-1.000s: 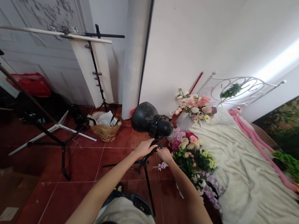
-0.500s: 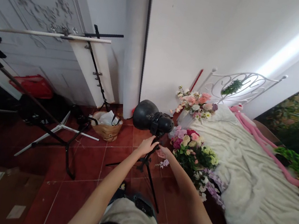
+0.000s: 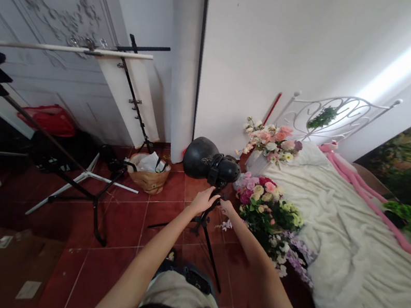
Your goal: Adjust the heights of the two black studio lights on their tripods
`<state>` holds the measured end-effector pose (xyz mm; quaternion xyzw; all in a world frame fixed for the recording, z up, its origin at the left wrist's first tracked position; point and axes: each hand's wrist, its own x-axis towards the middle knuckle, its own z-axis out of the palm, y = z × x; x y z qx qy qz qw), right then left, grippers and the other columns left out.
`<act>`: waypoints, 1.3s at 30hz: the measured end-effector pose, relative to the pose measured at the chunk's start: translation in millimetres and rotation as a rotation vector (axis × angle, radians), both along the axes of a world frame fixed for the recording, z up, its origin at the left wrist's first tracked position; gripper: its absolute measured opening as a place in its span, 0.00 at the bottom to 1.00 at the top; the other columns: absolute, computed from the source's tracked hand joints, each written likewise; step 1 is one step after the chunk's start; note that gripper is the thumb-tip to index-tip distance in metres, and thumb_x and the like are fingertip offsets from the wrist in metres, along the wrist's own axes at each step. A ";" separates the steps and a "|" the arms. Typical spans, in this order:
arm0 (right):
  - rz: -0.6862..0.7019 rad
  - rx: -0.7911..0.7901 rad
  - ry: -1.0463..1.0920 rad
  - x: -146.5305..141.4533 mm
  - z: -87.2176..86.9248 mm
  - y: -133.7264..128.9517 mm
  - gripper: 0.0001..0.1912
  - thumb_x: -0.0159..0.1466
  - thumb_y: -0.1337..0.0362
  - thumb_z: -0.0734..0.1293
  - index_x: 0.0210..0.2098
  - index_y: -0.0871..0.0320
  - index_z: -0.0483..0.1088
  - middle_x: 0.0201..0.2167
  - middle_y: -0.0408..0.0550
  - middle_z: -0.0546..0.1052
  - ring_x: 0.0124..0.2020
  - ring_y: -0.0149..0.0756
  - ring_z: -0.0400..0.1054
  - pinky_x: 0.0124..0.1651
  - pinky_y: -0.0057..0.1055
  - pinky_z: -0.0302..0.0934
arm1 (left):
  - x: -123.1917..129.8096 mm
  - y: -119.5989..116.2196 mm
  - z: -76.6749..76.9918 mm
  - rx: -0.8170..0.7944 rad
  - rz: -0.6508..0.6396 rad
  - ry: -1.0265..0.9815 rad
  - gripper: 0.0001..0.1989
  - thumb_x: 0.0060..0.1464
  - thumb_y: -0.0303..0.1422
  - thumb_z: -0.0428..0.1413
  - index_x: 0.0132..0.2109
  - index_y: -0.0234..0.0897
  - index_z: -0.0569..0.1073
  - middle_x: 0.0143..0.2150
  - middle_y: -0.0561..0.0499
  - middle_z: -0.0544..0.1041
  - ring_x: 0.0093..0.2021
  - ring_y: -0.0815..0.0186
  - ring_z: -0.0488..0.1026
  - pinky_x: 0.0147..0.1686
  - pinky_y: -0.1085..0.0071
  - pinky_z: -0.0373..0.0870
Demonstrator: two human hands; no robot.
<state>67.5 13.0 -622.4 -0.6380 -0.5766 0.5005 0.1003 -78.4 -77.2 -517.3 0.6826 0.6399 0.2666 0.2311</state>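
Observation:
A black studio light [image 3: 200, 158] with a round reflector sits on top of a black light stand [image 3: 208, 251], its legs spread on the floor in front of me. My left hand [image 3: 203, 199] is wrapped round the upper stand just below the light. Close beside it, on the right side of the pole, my right hand [image 3: 225, 207] has its fingers curled at the stand, seemingly on a knob that they mostly cover. Artificial flowers [image 3: 261, 197] are just beyond my right hand.
A bed with a cream blanket [image 3: 339, 224] lies to the right, with a flower vase [image 3: 256, 165] by its headboard [image 3: 337, 118]. On the left are a wicker basket [image 3: 149, 181], a white-and-black stand [image 3: 96, 193] and a flat cardboard box [image 3: 9, 263].
My right hand's fingers, looser and more open before, have closed in at the stand. My left hand keeps its hold. The whole view has shifted slightly.

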 end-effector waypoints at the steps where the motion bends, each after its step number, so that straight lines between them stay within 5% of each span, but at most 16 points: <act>1: -0.021 0.002 -0.038 -1.1 -0.4 -1.1 0.17 0.67 0.58 0.58 0.32 0.63 0.70 0.19 0.48 0.71 0.22 0.35 0.69 0.26 0.27 0.62 | -0.2 0.1 -0.5 0.008 -0.004 0.000 0.26 0.61 0.51 0.44 0.57 0.39 0.64 0.50 0.43 0.77 0.47 0.57 0.76 0.47 0.64 0.70; 7: -0.054 0.106 -0.111 -1.7 4.1 -23.6 0.17 0.67 0.61 0.55 0.31 0.62 0.71 0.25 0.54 0.75 0.40 0.43 0.73 0.37 0.27 0.63 | -1.1 -1.9 1.3 0.014 -0.017 -0.001 0.24 0.62 0.49 0.43 0.57 0.40 0.64 0.52 0.44 0.76 0.50 0.58 0.75 0.49 0.65 0.70; 15: -0.184 0.191 0.250 -3.7 13.6 -59.5 0.22 0.65 0.48 0.59 0.29 0.60 0.67 0.19 0.49 0.71 0.28 0.39 0.69 0.28 0.27 0.61 | 0.2 -0.9 -2.5 0.011 0.006 0.008 0.25 0.62 0.49 0.43 0.58 0.38 0.63 0.52 0.43 0.75 0.50 0.56 0.75 0.49 0.63 0.70; 24: -0.398 0.142 0.466 -6.2 -22.5 -65.3 0.15 0.65 0.53 0.56 0.37 0.57 0.65 0.30 0.47 0.73 0.30 0.32 0.68 0.32 0.23 0.63 | 0.8 -1.8 -0.1 -0.003 0.006 0.007 0.25 0.62 0.49 0.43 0.58 0.39 0.63 0.52 0.43 0.76 0.51 0.56 0.75 0.48 0.64 0.70; 28: -0.283 0.014 0.510 15.3 -25.3 -54.6 0.13 0.65 0.55 0.59 0.41 0.57 0.68 0.32 0.46 0.75 0.30 0.30 0.69 0.32 0.22 0.64 | 0.7 -3.0 1.3 -0.005 0.014 -0.001 0.25 0.62 0.49 0.43 0.58 0.38 0.63 0.52 0.43 0.76 0.51 0.56 0.74 0.49 0.64 0.69; 33: 0.066 -0.178 0.333 42.3 -1.3 -14.0 0.18 0.58 0.70 0.67 0.48 0.58 0.69 0.35 0.46 0.78 0.31 0.27 0.71 0.37 0.23 0.64 | -1.1 -4.7 2.9 0.010 -0.003 -0.010 0.25 0.63 0.48 0.42 0.58 0.39 0.63 0.52 0.43 0.75 0.51 0.56 0.74 0.50 0.63 0.69; 36: 0.252 -0.197 0.102 39.3 15.4 16.1 0.15 0.52 0.77 0.68 0.39 0.62 0.74 0.28 0.45 0.78 0.28 0.28 0.70 0.36 0.24 0.64 | -0.9 -3.9 1.3 0.008 -0.004 -0.011 0.24 0.63 0.48 0.43 0.58 0.40 0.64 0.54 0.44 0.75 0.53 0.56 0.73 0.51 0.63 0.69; 39: 0.293 -0.182 -0.002 22.0 25.8 40.5 0.07 0.46 0.78 0.71 0.25 0.65 0.73 0.19 0.44 0.75 0.22 0.29 0.68 0.33 0.26 0.64 | -0.7 -2.5 -2.0 0.024 -0.002 -0.007 0.24 0.63 0.47 0.43 0.58 0.39 0.64 0.54 0.43 0.74 0.53 0.56 0.73 0.51 0.63 0.69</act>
